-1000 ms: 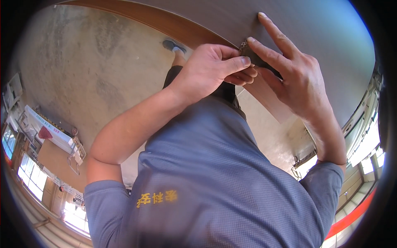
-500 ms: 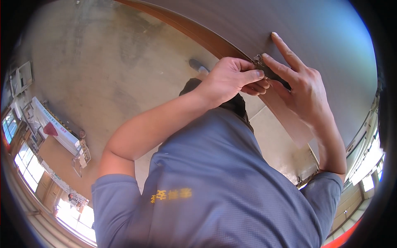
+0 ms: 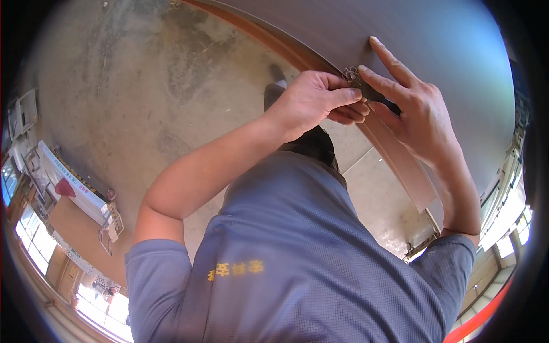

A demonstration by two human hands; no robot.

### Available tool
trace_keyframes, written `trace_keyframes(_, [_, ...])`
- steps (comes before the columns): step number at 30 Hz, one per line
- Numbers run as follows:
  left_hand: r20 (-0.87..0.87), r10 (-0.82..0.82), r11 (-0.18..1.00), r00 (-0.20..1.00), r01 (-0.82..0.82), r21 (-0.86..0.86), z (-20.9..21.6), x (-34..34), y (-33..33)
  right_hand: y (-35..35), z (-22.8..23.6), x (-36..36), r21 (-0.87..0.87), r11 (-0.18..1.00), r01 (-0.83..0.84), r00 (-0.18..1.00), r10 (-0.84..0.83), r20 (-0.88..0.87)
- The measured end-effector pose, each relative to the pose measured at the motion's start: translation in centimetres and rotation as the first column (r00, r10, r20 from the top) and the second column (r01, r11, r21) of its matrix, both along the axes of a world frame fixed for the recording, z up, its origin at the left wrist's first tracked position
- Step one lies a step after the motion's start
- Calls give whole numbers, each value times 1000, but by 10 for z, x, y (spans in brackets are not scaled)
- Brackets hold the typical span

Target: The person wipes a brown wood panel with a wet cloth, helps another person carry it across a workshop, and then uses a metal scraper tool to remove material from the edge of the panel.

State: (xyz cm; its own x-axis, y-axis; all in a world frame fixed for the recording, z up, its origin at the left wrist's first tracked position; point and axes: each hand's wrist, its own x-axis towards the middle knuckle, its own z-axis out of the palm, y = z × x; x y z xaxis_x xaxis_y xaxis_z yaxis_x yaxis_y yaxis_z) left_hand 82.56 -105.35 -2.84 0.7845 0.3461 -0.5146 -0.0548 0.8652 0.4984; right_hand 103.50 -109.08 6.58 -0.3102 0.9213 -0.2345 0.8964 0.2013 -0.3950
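Observation:
A large smooth grey panel [image 3: 452,63] lies before me, with a brown edge running along its near side. My left hand [image 3: 314,103] is at that edge, thumb and fingers closed in a pinch. What it pinches is hidden by the fingers. Right beside the fingertips is a small tangle of thin curly shavings [image 3: 350,74]. My right hand [image 3: 420,111] rests on the panel with fingers spread, index and middle fingers stretched out. Its thumb points toward the edge, close to the left fingertips. Dark shadow lies beneath the right palm.
Below the panel edge is a stained concrete floor [image 3: 171,97]. My shoe [image 3: 278,74] stands under the edge. At the far left are a long white box-like bench [image 3: 74,183] with a red cloth [image 3: 65,187] and a brown board [image 3: 74,223]. Windows line the wall.
Both hands have shifted slightly up and left in the picture, as has the panel edge. The curly shavings show more plainly. The left pinch and right spread look the same.

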Motion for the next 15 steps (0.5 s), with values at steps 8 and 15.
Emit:
trace_keyframes(8, [-4,13,999,1000,-13,35,3,-40,42,43,-3,-37,-2,1000,-8,1000,8,-20])
trace_keyframes(15, [-47,-7,998,999,10,55,8,-77,89,87,-4,-74,45,999,-12,999,14,-41])
